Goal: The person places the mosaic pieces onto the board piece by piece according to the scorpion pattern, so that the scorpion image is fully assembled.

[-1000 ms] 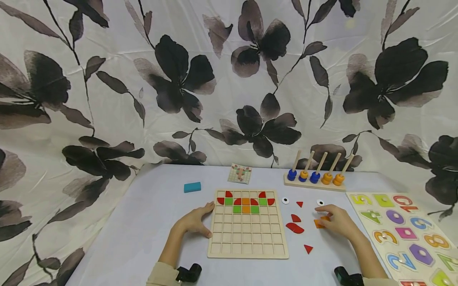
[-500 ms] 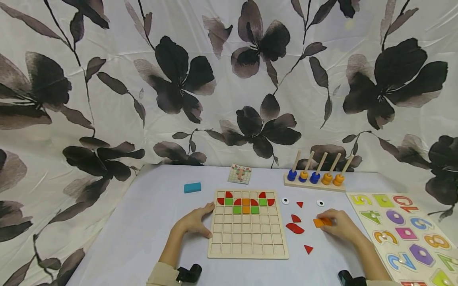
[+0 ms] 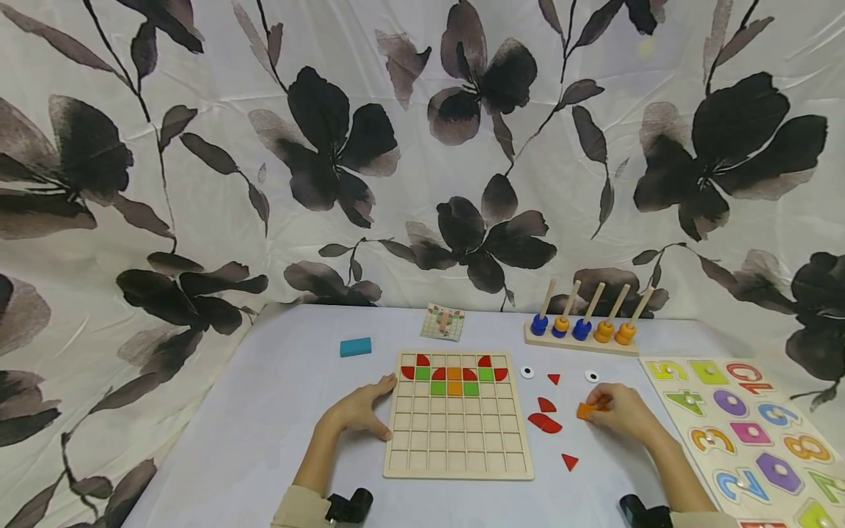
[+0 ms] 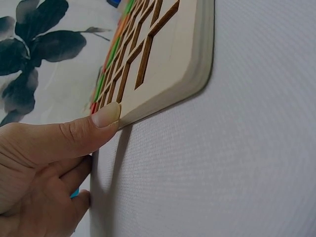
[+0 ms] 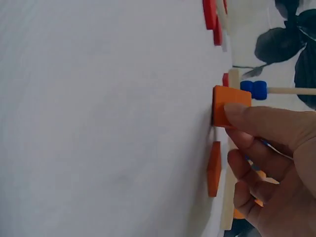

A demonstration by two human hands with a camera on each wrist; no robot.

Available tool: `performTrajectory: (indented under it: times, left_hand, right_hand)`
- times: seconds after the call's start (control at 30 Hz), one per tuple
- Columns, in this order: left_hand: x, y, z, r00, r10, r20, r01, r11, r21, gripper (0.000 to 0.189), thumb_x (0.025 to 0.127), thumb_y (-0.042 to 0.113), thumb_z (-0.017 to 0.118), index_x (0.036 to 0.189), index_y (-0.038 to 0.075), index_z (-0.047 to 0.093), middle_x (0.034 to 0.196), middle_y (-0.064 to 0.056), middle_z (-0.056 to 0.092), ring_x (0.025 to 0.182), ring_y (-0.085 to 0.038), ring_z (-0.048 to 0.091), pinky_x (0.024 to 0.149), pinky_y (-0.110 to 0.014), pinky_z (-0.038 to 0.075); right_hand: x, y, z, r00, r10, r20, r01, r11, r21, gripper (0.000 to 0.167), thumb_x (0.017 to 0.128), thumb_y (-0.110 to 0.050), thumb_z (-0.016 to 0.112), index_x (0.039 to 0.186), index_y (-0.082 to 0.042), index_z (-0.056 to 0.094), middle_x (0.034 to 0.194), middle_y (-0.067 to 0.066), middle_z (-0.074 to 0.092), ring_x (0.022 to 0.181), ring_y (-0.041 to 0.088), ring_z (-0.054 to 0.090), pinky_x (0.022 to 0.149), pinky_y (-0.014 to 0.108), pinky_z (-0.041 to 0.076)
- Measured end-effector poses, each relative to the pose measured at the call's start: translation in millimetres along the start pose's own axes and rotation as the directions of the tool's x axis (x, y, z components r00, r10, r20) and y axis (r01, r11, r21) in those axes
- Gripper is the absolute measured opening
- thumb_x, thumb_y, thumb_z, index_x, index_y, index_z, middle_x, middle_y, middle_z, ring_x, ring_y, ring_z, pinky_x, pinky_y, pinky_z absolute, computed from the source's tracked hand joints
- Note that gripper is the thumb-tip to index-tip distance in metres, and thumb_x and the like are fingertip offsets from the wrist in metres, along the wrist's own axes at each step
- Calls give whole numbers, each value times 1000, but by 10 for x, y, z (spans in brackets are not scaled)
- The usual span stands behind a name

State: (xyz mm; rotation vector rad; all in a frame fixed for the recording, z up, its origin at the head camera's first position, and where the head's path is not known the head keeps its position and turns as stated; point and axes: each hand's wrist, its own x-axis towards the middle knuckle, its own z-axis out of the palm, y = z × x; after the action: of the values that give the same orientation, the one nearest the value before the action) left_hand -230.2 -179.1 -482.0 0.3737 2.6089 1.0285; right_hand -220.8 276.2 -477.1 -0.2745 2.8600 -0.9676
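My right hand [image 3: 623, 414] pinches an orange square tile [image 5: 224, 98] between thumb and fingers, to the right of the grid board. A second orange tile [image 5: 214, 170] lies on the table beside it in the right wrist view. At the wooden grid board [image 3: 458, 444], my left hand [image 3: 359, 408] rests along the left edge, index finger and thumb spread apart. The left wrist view has that thumb [image 4: 106, 116] touching the board's edge near a corner. Red, green and orange pieces [image 3: 454, 372] fill cells in the upper rows; the lower rows show bare wood.
Red pieces [image 3: 544, 423] and two black-and-white eye discs [image 3: 527, 372] lie right of the board. Behind stand a pattern card [image 3: 444, 323], a blue block [image 3: 356, 347] and a peg stand [image 3: 581, 339] with beads. A number puzzle board [image 3: 739, 440] covers the right side.
The right hand has taken hold of an orange tile and raised it a little, tilting it. The left hand and the board stay where they were.
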Motion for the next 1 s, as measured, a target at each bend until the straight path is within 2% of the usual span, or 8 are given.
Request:
performTrajectory:
  times: [0.1, 0.27, 0.43, 0.53, 0.73, 0.87, 1.0]
  left_hand:
    - [2, -6, 0, 1000, -8, -5, 8, 1000, 1, 99, 53, 4, 87, 141, -1, 40, 150, -14, 32, 139, -33, 26, 111, -51, 23]
    - [1, -14, -1, 1000, -13, -10, 13, 1000, -2, 100, 52, 4, 87, 141, -1, 40, 150, -14, 32, 139, -34, 26, 111, -52, 22]
    - [-6, -11, 3, 1000, -13, -9, 13, 1000, -2, 100, 53, 5, 87, 141, 0, 40, 150, -14, 32, 139, -34, 26, 111, -53, 22]
    - [-7, -1, 2, 1000, -3, -4, 3, 1000, -4, 99, 53, 5, 87, 141, -1, 40, 150, -15, 32, 139, -34, 25, 111, -53, 22]
    - [3, -6, 3, 1000, 0, -2, 0, 1000, -1, 99, 53, 5, 86, 141, -1, 39, 150, -15, 31, 139, -34, 25, 111, -53, 21]
    - [14, -18, 7, 1000, -2, -2, 2, 1000, 0, 100, 54, 6, 86, 141, 0, 39, 150, -14, 31, 139, -34, 25, 111, -53, 22]
    - [11, -22, 6, 1000, -3, -6, 3, 1000, -3, 100, 53, 5, 87, 141, 0, 40, 150, -14, 32, 139, -34, 25, 111, -52, 22]
  right_hand:
    - [22, -92, 3, 999, -20, -30, 22, 998, 59, 9, 78, -2, 70, 85, -1, 64, 78, 2, 62, 72, 17, 54, 59, 23, 48]
    - [151, -363, 97, 991, -111, -72, 119, 986, 118, 12, 81, -1, 68, 92, 2, 67, 83, 5, 66, 74, 17, 58, 66, 20, 50]
    - [384, -686, 364, 976, -211, -51, 217, 954, 206, 14, 83, -3, 67, 96, 2, 68, 86, 7, 68, 74, 15, 60, 67, 19, 51]
    - [526, -886, 544, 957, -287, -31, 286, 926, 246, 13, 84, -3, 66, 95, 2, 68, 85, 7, 67, 73, 14, 61, 67, 19, 52]
    - [746, -1221, 851, 907, -420, 27, 402, 884, 240, 8, 82, -1, 67, 90, 3, 68, 82, 8, 67, 73, 12, 60, 65, 21, 51]
    - [804, -1345, 990, 898, -433, 78, 410, 888, 208, 7, 82, -1, 68, 88, 1, 68, 81, 5, 67, 71, 8, 58, 64, 19, 49]
    - [811, -1409, 1058, 900, -425, 92, 405, 897, 178, 5, 82, 0, 67, 87, 0, 69, 79, 3, 66, 71, 9, 57, 63, 20, 47]
